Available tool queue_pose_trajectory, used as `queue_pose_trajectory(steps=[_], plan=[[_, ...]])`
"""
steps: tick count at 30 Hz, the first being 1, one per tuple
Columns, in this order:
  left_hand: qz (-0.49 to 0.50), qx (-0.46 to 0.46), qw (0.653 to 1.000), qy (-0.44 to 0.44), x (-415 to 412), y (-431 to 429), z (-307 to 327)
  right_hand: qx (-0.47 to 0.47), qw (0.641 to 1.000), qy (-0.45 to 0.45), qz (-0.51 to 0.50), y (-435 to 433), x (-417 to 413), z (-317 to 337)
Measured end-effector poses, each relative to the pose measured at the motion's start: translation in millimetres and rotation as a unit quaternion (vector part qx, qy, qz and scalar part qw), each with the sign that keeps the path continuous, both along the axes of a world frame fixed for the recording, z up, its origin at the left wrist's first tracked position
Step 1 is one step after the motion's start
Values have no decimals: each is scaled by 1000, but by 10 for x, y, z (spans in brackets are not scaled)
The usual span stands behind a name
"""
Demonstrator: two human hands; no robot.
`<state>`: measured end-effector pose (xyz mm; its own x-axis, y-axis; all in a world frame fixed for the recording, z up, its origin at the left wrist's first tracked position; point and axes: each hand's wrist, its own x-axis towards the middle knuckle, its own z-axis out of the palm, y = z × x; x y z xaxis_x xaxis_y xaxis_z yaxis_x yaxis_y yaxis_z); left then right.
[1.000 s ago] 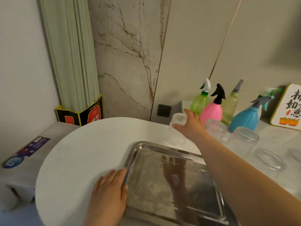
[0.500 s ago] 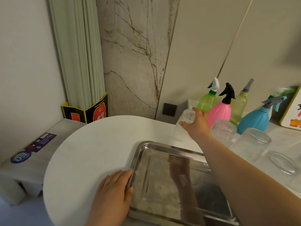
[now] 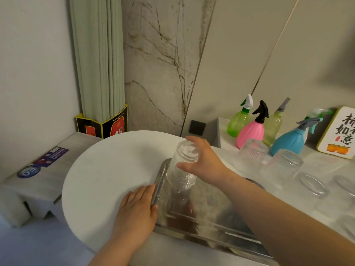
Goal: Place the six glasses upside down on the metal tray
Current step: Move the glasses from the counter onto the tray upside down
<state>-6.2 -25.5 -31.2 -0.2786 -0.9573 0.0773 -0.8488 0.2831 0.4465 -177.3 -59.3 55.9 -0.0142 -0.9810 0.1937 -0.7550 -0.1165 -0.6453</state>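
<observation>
A clear ribbed glass is turned base-up over the far left corner of the metal tray, gripped by my right hand; whether its rim touches the tray I cannot tell. My left hand rests flat on the white round table with its fingertips on the tray's left rim. Two more glasses stand upright on the counter to the right. Further right, two glass rims show at the frame edge.
Several spray bottles stand behind the glasses: green, pink, pale green, blue. A framed sign leans at the far right. The white round table spreads left of the tray. A curtain hangs at the back.
My right hand lifted the glass from the counter, turned it upside down and brought it over the tray's far left corner. My left hand stayed at the tray's left rim.
</observation>
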Motion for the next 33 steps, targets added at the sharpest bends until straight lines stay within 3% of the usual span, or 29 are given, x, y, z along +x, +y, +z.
queue_pose_trajectory(steps=[13, 18, 23, 28, 33], plan=[[-1, 9, 1000, 0, -16, -25, -18, 17, 1000, 7, -16, -80, 51, -194], [-3, 14, 998, 54, -42, 9, 17, 29, 999, -2, -16, -34, -131, -120], [-52, 9, 996, 75, -110, 69, 39, -13, 991, 28, -127, 48, -736, 92], [-51, 11, 996, 69, -180, 98, 20, -9, 955, 121, -270, 65, -1326, 108], [-50, -1, 997, 52, -189, 90, -25, 23, 941, 116, -316, -6, -1592, 28]])
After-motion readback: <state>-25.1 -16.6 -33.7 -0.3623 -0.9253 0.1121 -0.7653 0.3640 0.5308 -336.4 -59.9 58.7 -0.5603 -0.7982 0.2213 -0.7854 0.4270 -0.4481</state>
